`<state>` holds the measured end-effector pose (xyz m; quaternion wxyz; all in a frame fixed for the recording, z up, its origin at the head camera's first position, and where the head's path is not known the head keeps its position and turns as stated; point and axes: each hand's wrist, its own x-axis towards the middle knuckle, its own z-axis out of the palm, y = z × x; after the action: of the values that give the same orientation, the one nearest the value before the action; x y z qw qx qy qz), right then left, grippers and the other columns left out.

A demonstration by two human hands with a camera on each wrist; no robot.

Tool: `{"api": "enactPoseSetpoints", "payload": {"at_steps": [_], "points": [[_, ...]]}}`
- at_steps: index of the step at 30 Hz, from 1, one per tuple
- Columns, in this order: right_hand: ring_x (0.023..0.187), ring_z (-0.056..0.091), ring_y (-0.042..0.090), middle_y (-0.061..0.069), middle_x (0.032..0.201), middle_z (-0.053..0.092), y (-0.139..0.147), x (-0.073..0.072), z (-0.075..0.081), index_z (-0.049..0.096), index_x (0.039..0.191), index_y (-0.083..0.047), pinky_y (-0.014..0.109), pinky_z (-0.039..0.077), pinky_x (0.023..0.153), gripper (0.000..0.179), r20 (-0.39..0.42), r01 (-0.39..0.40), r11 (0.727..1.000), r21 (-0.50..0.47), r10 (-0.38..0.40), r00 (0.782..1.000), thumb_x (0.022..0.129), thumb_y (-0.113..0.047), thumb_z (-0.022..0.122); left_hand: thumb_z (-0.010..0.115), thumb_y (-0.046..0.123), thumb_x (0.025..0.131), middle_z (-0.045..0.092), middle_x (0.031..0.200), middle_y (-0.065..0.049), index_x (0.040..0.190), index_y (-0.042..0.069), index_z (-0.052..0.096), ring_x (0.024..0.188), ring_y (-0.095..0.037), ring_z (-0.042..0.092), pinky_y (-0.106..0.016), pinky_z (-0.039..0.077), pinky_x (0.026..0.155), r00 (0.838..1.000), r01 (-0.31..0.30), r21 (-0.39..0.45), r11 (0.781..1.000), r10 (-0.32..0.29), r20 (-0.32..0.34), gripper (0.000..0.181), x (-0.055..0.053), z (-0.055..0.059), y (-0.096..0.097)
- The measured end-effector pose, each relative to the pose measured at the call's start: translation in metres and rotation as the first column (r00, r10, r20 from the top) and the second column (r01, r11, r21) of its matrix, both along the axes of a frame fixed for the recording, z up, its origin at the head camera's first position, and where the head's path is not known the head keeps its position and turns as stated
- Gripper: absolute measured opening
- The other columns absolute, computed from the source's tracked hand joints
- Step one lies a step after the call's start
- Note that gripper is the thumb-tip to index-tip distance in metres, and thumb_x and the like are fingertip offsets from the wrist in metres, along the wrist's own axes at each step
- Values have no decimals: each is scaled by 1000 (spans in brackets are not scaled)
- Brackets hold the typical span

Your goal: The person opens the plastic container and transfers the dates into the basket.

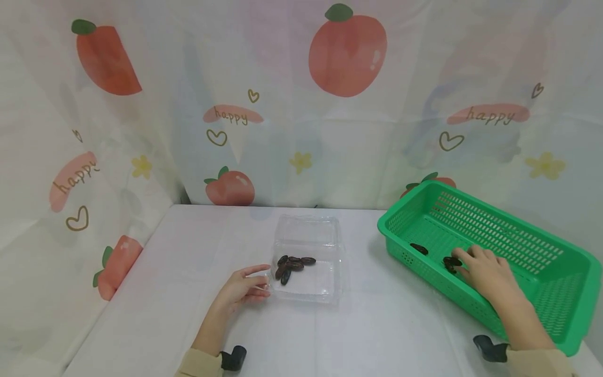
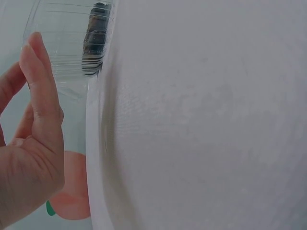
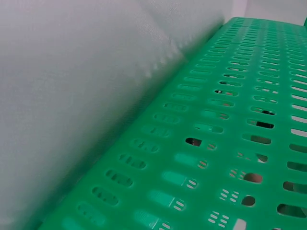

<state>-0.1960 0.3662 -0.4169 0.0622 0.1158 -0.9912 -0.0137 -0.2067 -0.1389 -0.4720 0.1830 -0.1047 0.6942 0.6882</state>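
Fingers [image 2: 41,76] of the left hand [image 1: 240,289], fairly straight, touch a clear container's [image 1: 322,280] side. The right hand [image 1: 490,273] bends over dark pieces [image 1: 449,261] in a green basket [image 1: 433,283]; whether it grips any cannot be told. Only the head view shows the heap [image 1: 295,265] inside the container on the table [image 1: 377,324]; the right wrist view shows slotted basket wall.

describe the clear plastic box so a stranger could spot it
On the white tabletop, left of the green perforated plastic basket, lies a rectangular plastic box, with the left hand at its edge. Unlike the basket, it is colourless and see-through.
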Motion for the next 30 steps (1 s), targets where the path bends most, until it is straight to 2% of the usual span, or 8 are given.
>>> {"api": "enactPoseSetpoints", "payload": {"at_steps": [5,12,16,19,22,27,30], "points": [[74,44,28,10,87,46,-1,-2,0,46,106,-12,40,37,56,31,20,-25,1000,3,25,999,82,-13,66,59,4,85,64,72,-7,127,2,53,61,-18,66,-26,55,55,1000,4,4,1000,-4,4,42,0,1,0],[73,42,26,9,88,45,0,-3,-2,48,105,-11,37,34,56,28,48,-20,1000,-9,21,999,83,-15,65,60,5,85,63,71,-6,128,1,51,60,-17,66,-27,56,56,1000,14,16,1000,-14,-2,44,0,2,1],[75,42,27,10,90,45,-1,-3,-1,48,106,-11,37,33,57,27,73,-6,1000,-18,7,997,84,-15,64,59,4,86,63,71,-5,129,-1,49,60,-17,66,-27,56,56,1000,25,21,999,-25,0,44,2,7,1],[76,42,28,10,90,45,-1,-3,-1,48,106,-11,38,34,58,27,83,-1,1000,-23,3,997,84,-15,63,59,4,86,63,71,-6,129,-1,49,60,-17,66,-27,56,57,1000,23,21,999,-23,-4,44,2,7,1],[76,42,27,9,90,45,-1,-4,-2,48,106,-12,38,34,58,27,86,-2,999,-32,5,996,84,-14,63,60,5,85,63,72,-6,128,1,51,60,-18,66,-27,56,56,1000,13,14,1000,-12,-8,44,0,1,0],[80,44,31,12,94,46,0,-4,-3,47,108,-13,42,36,60,28,69,-3,999,-51,7,998,84,-13,63,60,4,85,64,73,-7,126,1,53,60,-18,66,-27,56,56,1000,7,9,1000,-7,-8,42,0,0,0],[82,45,33,14,96,47,-1,-4,-2,47,108,-13,43,37,59,30,19,-1,998,-59,2,1000,83,-11,64,59,4,85,65,74,-8,126,2,53,60,-18,66,-27,56,56,1000,6,11,1000,-6,-5,41,0,-1,0]]}}
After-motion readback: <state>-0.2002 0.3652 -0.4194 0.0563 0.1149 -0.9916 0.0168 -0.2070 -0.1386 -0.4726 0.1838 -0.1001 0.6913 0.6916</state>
